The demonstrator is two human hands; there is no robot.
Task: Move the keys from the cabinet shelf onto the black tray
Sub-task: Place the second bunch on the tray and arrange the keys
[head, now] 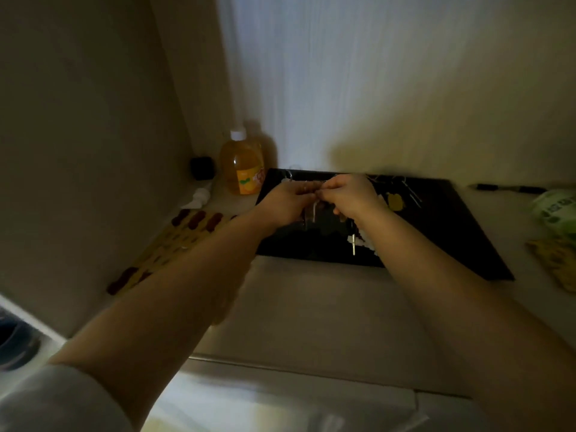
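Note:
A black tray [452, 232] lies on the dim cabinet shelf. Both my hands hover over its left half, fingertips meeting. My left hand [288, 202] and my right hand [350, 196] pinch a bunch of keys [314, 210] between them, with silver blades hanging down. Another silver key [353, 244] lies on the tray under my right wrist. More keys with a yellow tag [396, 201] rest near the tray's far edge. The light is low and details of the bunch are blurred.
An orange drink bottle [242, 165] stands left of the tray, with a small black object [203, 167] behind it. A yellow packet with dark red pieces [174, 241] lies at the left. A pen [508, 188] and green packaging [556, 210] sit at the right.

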